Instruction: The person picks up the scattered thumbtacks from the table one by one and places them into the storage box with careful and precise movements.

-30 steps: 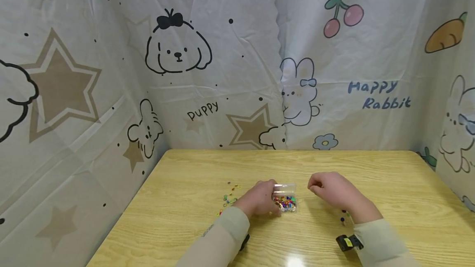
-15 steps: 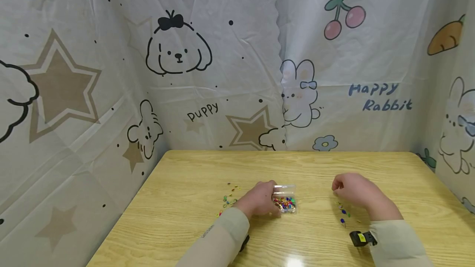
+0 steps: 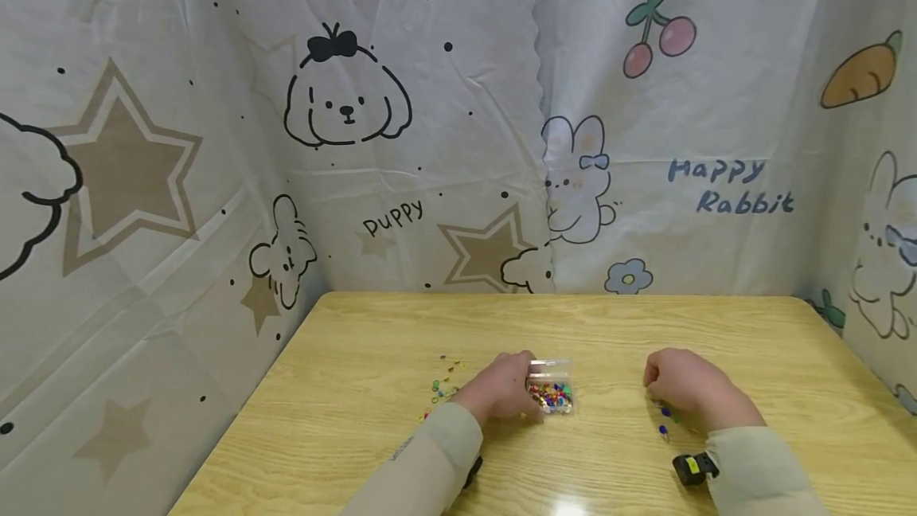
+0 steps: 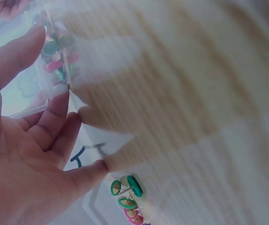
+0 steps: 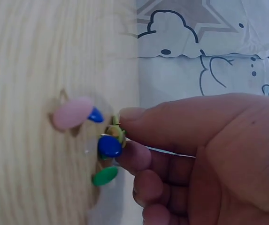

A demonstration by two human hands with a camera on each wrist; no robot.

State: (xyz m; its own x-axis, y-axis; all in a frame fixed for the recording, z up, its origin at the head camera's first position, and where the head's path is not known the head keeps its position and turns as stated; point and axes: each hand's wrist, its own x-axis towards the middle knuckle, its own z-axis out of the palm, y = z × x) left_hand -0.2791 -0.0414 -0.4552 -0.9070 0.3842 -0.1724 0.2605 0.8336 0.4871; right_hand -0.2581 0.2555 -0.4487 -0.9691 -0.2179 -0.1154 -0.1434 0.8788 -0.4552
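Observation:
On the table [image 3: 358, 373] stands a small clear plastic box [image 3: 552, 369], its lid raised, filled with multicoloured thumbtacks [image 3: 553, 399]. My left hand [image 3: 505, 385] grips it from the left, thumb on one side and fingers on the other. Farther right, my right hand [image 3: 684, 381] is down at a small group of tacks, fingers curled. In the right wrist view its thumb and index fingertips close on a yellow thumbtack [image 5: 115, 132]. A blue thumbtack [image 5: 110, 146], a green thumbtack [image 5: 105, 176] and a pink thumbtack [image 5: 72, 113] sit right by the fingertips.
More loose thumbtacks [image 3: 438, 395] lie left of the box, partly behind my left forearm. Green-rimmed tacks [image 4: 127, 202] show near my left little finger. A printed cloth [image 3: 358, 102] hangs behind the table's far edge and at both sides.
My right hand has moved right, away from the box, then lowered slightly at the right-hand tacks. My left hand and the box stay in place.

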